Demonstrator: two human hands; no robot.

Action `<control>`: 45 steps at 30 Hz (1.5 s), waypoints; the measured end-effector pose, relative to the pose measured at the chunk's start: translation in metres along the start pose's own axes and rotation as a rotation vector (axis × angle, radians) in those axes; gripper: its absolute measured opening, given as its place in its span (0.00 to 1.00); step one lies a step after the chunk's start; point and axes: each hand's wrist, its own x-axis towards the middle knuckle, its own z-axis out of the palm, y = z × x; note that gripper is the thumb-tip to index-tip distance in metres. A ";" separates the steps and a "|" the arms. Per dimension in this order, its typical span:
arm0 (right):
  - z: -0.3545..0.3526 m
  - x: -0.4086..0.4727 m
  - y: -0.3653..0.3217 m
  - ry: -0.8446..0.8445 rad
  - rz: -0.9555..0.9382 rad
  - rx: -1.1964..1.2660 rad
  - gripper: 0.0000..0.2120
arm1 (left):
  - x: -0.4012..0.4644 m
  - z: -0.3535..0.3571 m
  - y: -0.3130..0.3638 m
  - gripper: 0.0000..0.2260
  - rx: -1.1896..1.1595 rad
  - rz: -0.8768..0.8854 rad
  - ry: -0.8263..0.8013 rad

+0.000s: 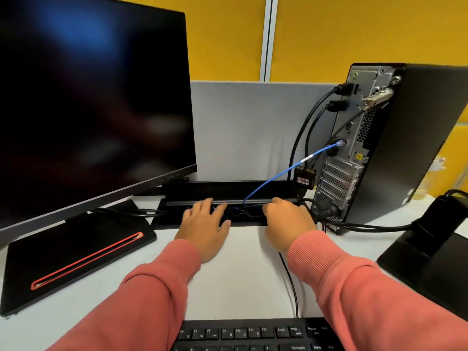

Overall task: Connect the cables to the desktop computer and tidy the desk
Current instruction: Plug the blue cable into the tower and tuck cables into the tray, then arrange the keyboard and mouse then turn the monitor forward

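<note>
A black desktop tower [417, 138] stands at the right with its rear panel facing me. Two thick black cables [311, 117] and a blue network cable [286, 171] are plugged into it and run down into an open cable tray [177, 219] set in the desk. My left hand [205, 224] lies with fingers spread at the tray's front edge, fingertips over the cables inside. My right hand [286, 219] reaches into the tray's right end with fingers bent; what they touch is hidden.
A large dark monitor [93, 97] fills the left, on a black base with a red stripe [76, 259]. A black keyboard [253, 335] lies at the near edge, its thin cable [291, 282] running to the tray. A second black stand [435, 244] sits at right.
</note>
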 end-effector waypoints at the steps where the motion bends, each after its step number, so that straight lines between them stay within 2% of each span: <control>1: 0.003 -0.001 -0.001 0.017 -0.021 0.006 0.15 | -0.002 0.000 -0.005 0.27 -0.003 -0.050 -0.006; 4: 0.012 -0.001 -0.007 -0.072 -0.074 -0.027 0.19 | -0.006 -0.003 -0.017 0.30 0.000 -0.159 -0.110; 7: 0.020 0.003 -0.012 -0.201 -0.056 -0.091 0.20 | -0.006 -0.005 -0.018 0.30 0.007 -0.171 -0.179; 16: 0.020 0.002 -0.012 -0.233 -0.061 -0.039 0.21 | -0.009 -0.006 -0.017 0.29 0.010 -0.124 -0.208; 19: 0.019 -0.007 -0.005 -0.144 -0.119 0.120 0.20 | -0.014 -0.007 -0.017 0.27 -0.002 -0.090 -0.218; 23: 0.014 -0.036 0.010 0.104 -0.182 0.404 0.16 | -0.023 -0.011 -0.018 0.26 0.000 -0.055 -0.275; 28: 0.013 -0.102 0.039 0.363 -0.072 0.556 0.13 | -0.050 -0.019 -0.005 0.28 -0.012 -0.033 -0.348; 33: 0.023 -0.162 0.076 0.214 0.095 0.385 0.19 | -0.088 -0.039 0.027 0.27 -0.201 0.096 -0.398; 38: 0.040 -0.193 0.112 0.023 0.249 0.418 0.22 | -0.118 -0.055 0.071 0.25 -0.292 0.272 -0.382; 41: 0.046 -0.198 0.125 0.006 0.271 0.405 0.21 | -0.108 -0.056 0.092 0.24 -0.265 0.260 -0.346; 45: 0.048 -0.199 0.144 0.067 0.253 0.487 0.20 | -0.069 -0.054 0.103 0.26 -0.246 0.156 -0.310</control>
